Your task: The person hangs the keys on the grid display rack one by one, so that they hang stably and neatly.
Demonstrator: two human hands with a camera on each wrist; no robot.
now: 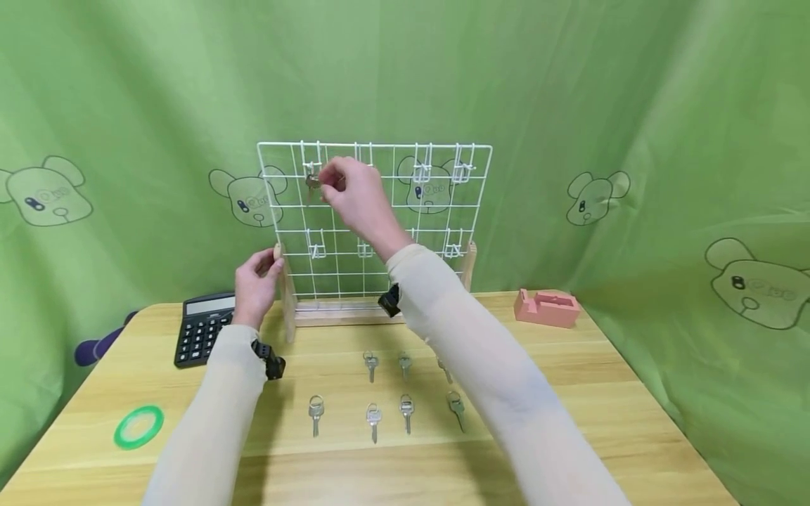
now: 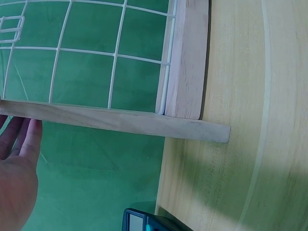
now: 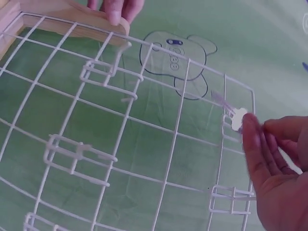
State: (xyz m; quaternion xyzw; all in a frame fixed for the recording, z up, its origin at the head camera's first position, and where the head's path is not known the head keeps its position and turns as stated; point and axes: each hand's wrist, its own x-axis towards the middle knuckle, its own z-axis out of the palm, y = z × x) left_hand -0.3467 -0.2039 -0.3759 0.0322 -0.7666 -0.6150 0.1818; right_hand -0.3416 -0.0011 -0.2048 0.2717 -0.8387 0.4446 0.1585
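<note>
A white wire grid rack (image 1: 373, 146) stands upright on a wooden stand. My left hand (image 1: 256, 281) grips the top of its left wooden post (image 1: 287, 295); in the left wrist view fingers (image 2: 30, 139) reach the post (image 2: 110, 120). My right hand (image 1: 359, 193) is raised to the upper left hook (image 1: 311, 165), thumb and index finger pinching a silver key (image 3: 237, 119) at its head. In the head view this key (image 1: 312, 181) overlaps the hook. The key's ring is hidden by the fingers.
Several white hooks (image 1: 422, 171) hang on the grid. Several silver keys with rings, one a key (image 1: 316, 416) at left, lie in two rows on the wooden table (image 1: 607, 414). Around them are a black calculator (image 1: 201, 334), a green tape roll (image 1: 139, 426) and a pink tape dispenser (image 1: 547, 309).
</note>
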